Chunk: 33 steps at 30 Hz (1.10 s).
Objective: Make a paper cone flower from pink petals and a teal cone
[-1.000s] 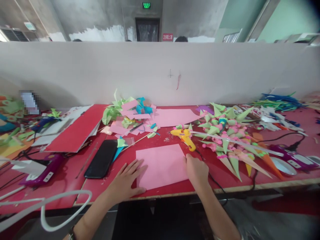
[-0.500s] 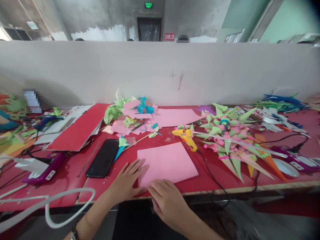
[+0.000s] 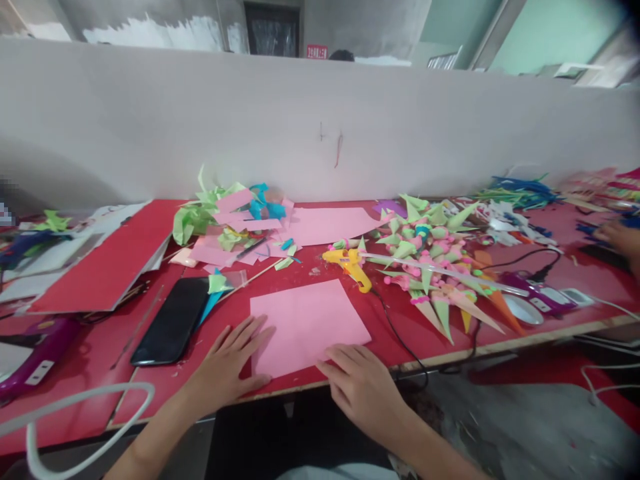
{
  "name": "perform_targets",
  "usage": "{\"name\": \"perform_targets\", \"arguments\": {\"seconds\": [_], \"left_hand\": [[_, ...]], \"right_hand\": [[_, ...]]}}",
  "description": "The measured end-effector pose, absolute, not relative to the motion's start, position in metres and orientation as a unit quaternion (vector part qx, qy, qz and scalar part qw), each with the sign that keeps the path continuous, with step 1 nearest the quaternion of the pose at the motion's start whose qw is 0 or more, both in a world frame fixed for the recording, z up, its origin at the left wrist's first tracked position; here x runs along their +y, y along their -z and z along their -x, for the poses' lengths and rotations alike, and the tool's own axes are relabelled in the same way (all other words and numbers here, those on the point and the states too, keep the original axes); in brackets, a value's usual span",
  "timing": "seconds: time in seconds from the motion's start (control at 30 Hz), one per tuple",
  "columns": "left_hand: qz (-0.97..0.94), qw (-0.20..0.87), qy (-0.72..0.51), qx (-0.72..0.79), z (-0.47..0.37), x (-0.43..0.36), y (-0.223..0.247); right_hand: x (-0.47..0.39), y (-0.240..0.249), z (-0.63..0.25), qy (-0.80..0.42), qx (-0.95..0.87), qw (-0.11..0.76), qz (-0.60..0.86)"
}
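A sheet of pink paper [image 3: 305,323] lies on the red tabletop near its front edge. My left hand [image 3: 225,363] rests palm down over the paper's left edge, fingers spread and flat, thumb by the lower left corner. On the lower edge, toward the right corner, lies my right hand [image 3: 363,387]; its fingers are loosely bent and press on the paper. A yellow glue gun [image 3: 350,263] with a clear glue stick sits just beyond the sheet's upper right. Left of my left hand is a black phone [image 3: 173,322].
Green and pink paper cones [image 3: 435,267] are heaped on the right, beside a purple power strip [image 3: 537,293]. Paper scraps [image 3: 235,227] lie at the back, red card [image 3: 107,257] on the left. A white partition [image 3: 280,127] stands behind. Another person's hand [image 3: 620,240] shows far right.
My right hand has slid to the right along the lower edge of the pink paper. The left hand stays on the left edge. The view has turned right and down.
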<state>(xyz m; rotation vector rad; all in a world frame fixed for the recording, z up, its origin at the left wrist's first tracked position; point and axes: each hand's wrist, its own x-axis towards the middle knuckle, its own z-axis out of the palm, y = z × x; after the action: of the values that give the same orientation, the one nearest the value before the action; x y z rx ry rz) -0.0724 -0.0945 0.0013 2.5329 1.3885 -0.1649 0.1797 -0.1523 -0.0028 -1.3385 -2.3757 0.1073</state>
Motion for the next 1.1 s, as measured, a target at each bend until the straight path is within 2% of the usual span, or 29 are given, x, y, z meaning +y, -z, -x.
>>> {"name": "perform_targets", "arguments": {"seconds": [0.2, 0.5, 0.67, 0.8, 0.9, 0.97, 1.1], "left_hand": [[-0.871, 0.122, 0.057, 0.472, 0.073, -0.094, 0.0], [-0.88, 0.136, 0.061, 0.45, 0.078, -0.091, 0.0], [-0.882, 0.149, 0.057, 0.443, 0.081, -0.09, -0.005], [-0.884, 0.136, 0.05, 0.445, 0.078, -0.093, -0.002], [-0.879, 0.117, 0.029, 0.461, 0.074, -0.097, 0.002], [-0.873, 0.125, 0.017, 0.471, 0.074, -0.099, 0.001], [-0.855, 0.225, -0.013, 0.467, 0.087, -0.1, -0.013]], "right_hand": [[-0.154, 0.004, -0.207, -0.013, -0.817, 0.225, 0.531], [-0.162, -0.001, -0.237, 0.069, -0.782, 0.169, 0.596], [-0.164, 0.004, -0.243, 0.06, -0.768, 0.154, 0.619], [-0.158, 0.003, -0.236, 0.072, -0.738, 0.186, 0.645], [-0.151, -0.002, -0.21, 0.042, -0.771, 0.227, 0.593], [-0.148, -0.003, -0.186, -0.028, -0.819, 0.21, 0.534], [-0.148, 0.005, -0.15, -0.05, -0.871, 0.186, 0.453]]}}
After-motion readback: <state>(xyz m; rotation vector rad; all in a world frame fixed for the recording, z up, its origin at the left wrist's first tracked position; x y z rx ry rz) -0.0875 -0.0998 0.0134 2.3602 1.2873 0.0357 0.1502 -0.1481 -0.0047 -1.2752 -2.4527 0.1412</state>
